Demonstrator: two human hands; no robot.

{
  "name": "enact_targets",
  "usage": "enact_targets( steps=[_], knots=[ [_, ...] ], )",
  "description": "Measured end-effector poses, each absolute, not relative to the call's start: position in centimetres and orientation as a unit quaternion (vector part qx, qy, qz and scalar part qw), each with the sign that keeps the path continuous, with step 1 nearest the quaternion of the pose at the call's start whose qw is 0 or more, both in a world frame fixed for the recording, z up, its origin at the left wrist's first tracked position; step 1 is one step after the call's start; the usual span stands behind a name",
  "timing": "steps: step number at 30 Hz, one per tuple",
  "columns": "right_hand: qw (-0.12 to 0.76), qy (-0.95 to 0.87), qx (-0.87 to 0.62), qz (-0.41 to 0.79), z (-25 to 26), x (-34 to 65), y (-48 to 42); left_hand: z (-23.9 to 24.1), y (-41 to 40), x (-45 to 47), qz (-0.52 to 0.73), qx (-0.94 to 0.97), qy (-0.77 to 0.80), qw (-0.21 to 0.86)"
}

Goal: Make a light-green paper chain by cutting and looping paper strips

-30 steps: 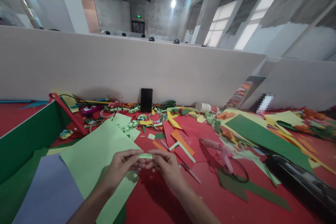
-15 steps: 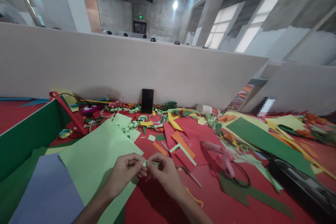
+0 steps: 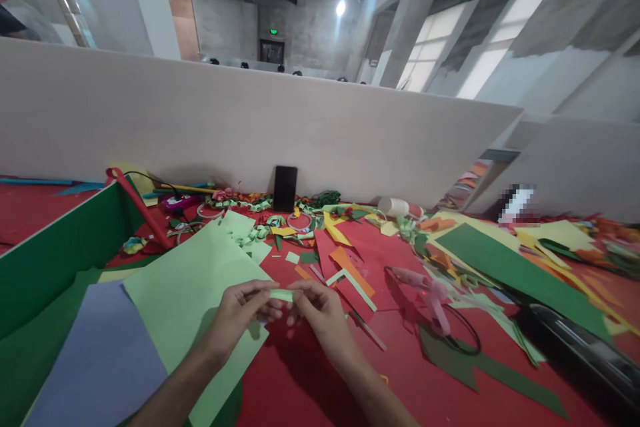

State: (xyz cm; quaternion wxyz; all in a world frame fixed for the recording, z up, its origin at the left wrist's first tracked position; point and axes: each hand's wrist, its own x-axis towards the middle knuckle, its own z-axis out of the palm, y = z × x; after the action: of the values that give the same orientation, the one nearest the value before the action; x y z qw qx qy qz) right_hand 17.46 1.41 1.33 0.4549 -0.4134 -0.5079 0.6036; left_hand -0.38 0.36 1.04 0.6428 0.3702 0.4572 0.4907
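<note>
Between my two hands is a small strip of light green paper [image 3: 282, 295], held level just above the table. My left hand [image 3: 246, 310] pinches its left end between thumb and fingers. At the other end, my right hand [image 3: 316, 307] pinches it the same way. Below and left of my left hand lies a large light green paper sheet [image 3: 185, 287]. A pink glue gun [image 3: 430, 297] rests on the red tabletop [image 3: 295, 380], right of my right hand. Paper scraps, among them an orange strip [image 3: 353, 270], lie just beyond my fingers.
A dark phone [image 3: 285, 188] leans on the white partition [image 3: 250, 127]. A green box wall [image 3: 65, 223] stands at the left beside a purple sheet [image 3: 100, 353]. A white cup [image 3: 393, 206] lies at the back. A long black object [image 3: 580, 353] occupies the right front.
The paper strip has turned so its broad face now shows between my fingertips. Both hands keep their pinch. The whole view has shifted slightly.
</note>
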Motion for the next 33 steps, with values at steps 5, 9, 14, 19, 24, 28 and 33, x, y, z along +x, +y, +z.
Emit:
enact_targets(
  steps=[5,9,14,19,24,28,33],
  knots=[
    [0.463,-0.510,-0.419,0.591,1.1,17.6,1.5,1.6,0.2,-0.5,0.506,0.321,0.432,0.674],
    [0.458,-0.502,-0.407,0.610,1.4,17.6,1.4,1.6,0.3,-0.7,0.509,0.311,0.415,0.687],
    [0.445,-0.501,-0.426,0.607,1.4,17.5,1.3,1.5,0.5,-0.8,0.480,0.403,0.441,0.643],
    [0.448,-0.526,-0.437,0.576,1.0,17.4,1.3,1.4,0.5,-1.1,0.464,0.455,0.439,0.620],
    [0.441,-0.570,-0.415,0.554,1.3,17.2,0.8,1.0,0.4,-1.0,0.441,0.508,0.458,0.581],
    [0.438,-0.588,-0.406,0.545,1.6,17.2,0.5,1.0,0.3,-0.8,0.418,0.525,0.464,0.579],
    [0.427,-0.570,-0.428,0.557,1.5,17.3,0.9,1.2,0.2,-0.9,0.414,0.514,0.474,0.582]
  ],
)
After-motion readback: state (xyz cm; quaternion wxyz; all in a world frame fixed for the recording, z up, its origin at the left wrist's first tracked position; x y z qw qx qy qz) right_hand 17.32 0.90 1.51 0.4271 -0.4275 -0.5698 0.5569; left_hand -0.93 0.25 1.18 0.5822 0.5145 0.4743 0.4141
